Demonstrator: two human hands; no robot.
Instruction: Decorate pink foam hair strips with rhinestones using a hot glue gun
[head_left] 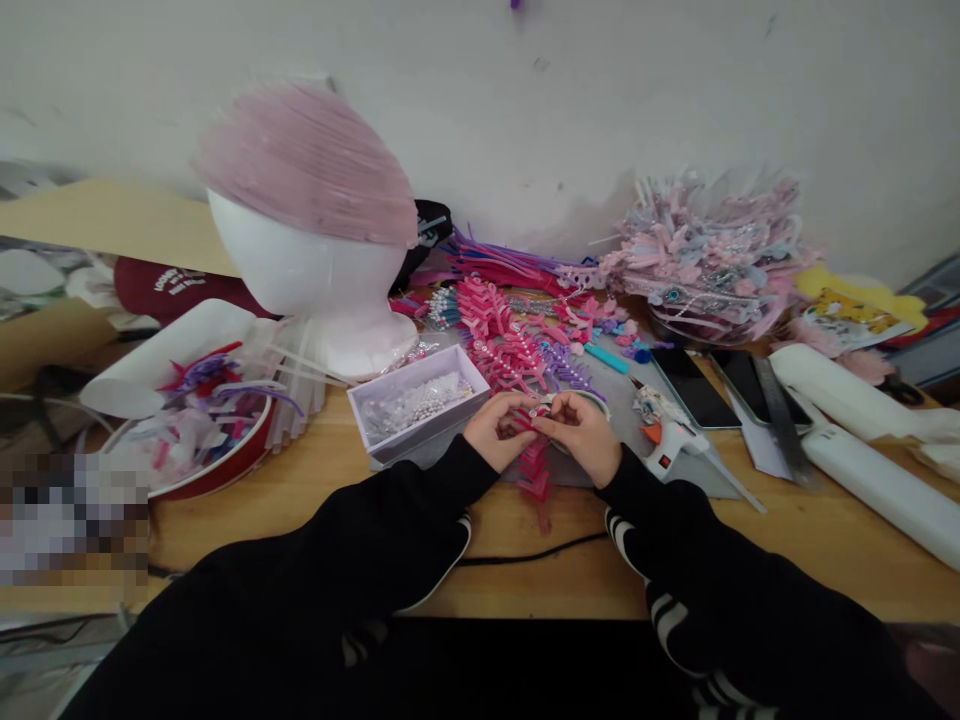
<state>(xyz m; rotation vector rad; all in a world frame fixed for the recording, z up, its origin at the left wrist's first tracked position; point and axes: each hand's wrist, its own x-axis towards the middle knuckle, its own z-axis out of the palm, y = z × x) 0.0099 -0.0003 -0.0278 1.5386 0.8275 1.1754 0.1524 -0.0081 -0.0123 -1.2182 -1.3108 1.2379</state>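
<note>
My left hand (496, 430) and my right hand (581, 432) meet over the wooden table (300, 500), fingers curled together. Both pinch a pink feathered hair ornament (534, 470), whose strip hangs down toward me between the wrists. Small pearl-like beads show at the fingertips. Just left of my left hand stands a lilac box (420, 405) holding pearls and beads. A white glue gun (670, 445) with an orange tip lies right of my right hand. Black sleeves cover both arms.
A white foam mannequin head (311, 270) with a pink headpiece stands at back left. Pink and purple feather pieces (517, 335) lie behind my hands. A red-rimmed bowl (217, 470), two phones (694, 385), a metal ruler (784, 420) and white rolls (870, 470) surround them.
</note>
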